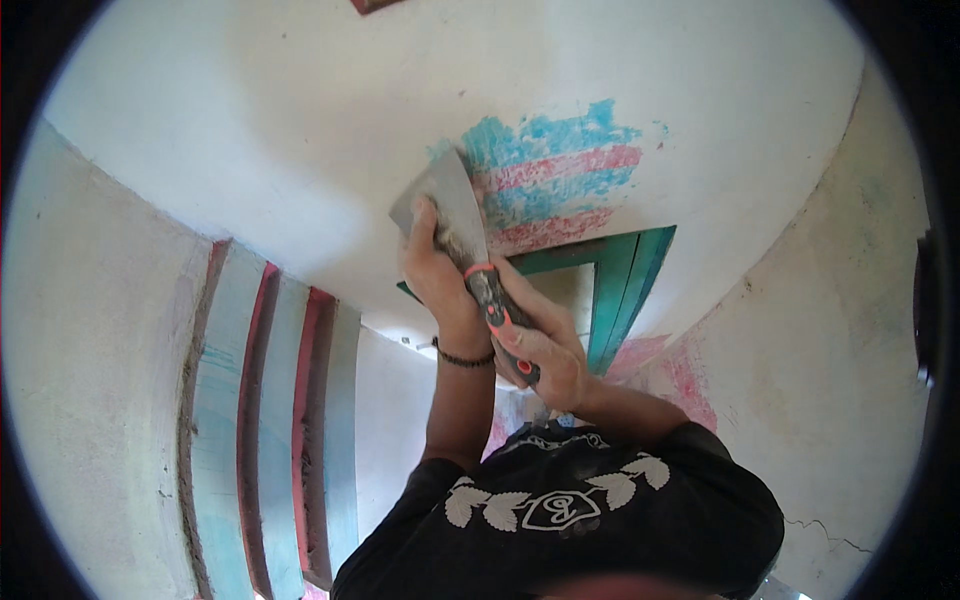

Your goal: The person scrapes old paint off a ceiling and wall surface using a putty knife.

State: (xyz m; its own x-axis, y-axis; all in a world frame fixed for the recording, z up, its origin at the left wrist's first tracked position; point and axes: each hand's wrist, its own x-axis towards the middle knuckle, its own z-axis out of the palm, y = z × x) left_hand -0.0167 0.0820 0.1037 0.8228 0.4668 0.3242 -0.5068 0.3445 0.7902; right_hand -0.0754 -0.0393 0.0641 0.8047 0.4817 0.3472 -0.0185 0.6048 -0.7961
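Observation:
A wide-bladed putty knife (460, 208) with a black and red handle is raised against the white painted wall (330, 120). My right hand (550, 345) is closed around its handle. My left hand (432, 265), a dark bracelet at the wrist, grips the blade, one digit lying on its face; the remaining fingers are mostly hidden. The blade's edge is at the left border of a patch of exposed blue and pink paint (560, 170). Pale dust covers both hands, and whitish residue sits on the blade.
Below the paint patch is a green frame (630, 285) around an opening. Red-edged, pale blue vertical ledges (270, 420) stand out at left. The wall at right has pink smears (690, 385) and a crack (825, 530). A reddish edge (375, 5) shows at the top.

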